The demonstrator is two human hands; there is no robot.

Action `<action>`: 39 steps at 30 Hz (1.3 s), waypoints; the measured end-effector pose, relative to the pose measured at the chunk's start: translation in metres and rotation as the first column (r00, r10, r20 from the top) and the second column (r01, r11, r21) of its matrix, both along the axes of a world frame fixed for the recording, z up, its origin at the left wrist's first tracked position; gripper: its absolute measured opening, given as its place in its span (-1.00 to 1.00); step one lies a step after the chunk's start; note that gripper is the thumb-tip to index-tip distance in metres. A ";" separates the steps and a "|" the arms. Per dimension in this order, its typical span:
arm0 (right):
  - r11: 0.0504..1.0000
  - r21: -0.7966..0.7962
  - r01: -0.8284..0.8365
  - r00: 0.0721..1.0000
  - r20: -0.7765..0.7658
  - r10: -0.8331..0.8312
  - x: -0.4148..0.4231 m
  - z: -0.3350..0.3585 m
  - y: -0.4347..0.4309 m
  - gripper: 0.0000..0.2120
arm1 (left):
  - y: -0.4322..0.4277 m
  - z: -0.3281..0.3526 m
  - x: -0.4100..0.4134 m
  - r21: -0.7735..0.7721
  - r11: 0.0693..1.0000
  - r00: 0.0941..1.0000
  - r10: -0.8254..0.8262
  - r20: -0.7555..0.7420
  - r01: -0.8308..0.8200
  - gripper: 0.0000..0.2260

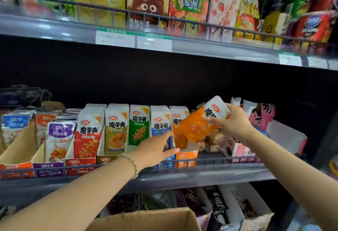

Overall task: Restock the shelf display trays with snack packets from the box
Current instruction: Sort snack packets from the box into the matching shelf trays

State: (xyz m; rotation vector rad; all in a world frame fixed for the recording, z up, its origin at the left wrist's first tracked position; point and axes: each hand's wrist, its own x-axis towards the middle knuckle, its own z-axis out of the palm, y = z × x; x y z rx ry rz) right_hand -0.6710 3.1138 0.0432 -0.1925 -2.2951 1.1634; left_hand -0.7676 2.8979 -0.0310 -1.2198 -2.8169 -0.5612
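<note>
Shelf [201, 175]: snack packets [117, 130] upright in trays [80, 163].
Right hand [230, 122]: grips tilted orange packet [196, 127].
Left hand [155, 150]: fingers straight, by blue packets [160, 123].

Orange-and-white foil snack packet [203, 122] with black lettering, left of it white-topped packet rows, blue-fronted row [161, 127], green-fronted row [139, 128], olive-gold row [116, 133], red row [89, 137], purple row [60, 139], below it plain brown cardboard box [146, 219], pale green bead bracelet [133, 165]

Cardboard box [146, 219] off the bottom edge; price labels [115, 38] blurred, probably illegible.
</note>
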 end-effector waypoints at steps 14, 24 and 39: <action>0.721 0.661 -0.206 0.917 0.387 -0.092 -0.097 -0.021 -0.014 -0.36 | 0.021 -0.014 -0.031 0.087 0.977 0.974 -0.205 0.102 0.196 -0.86; 0.706 0.704 -0.070 0.993 0.117 -0.018 -0.130 -0.050 -0.001 -0.30 | 0.020 -0.015 -0.033 0.089 0.974 0.970 -0.218 0.103 0.209 -0.93; 0.827 0.552 -0.103 0.995 0.072 0.075 -0.071 -0.049 -0.022 -0.39 | -0.024 -0.015 0.013 0.108 0.988 0.987 -0.098 -0.126 0.112 -0.53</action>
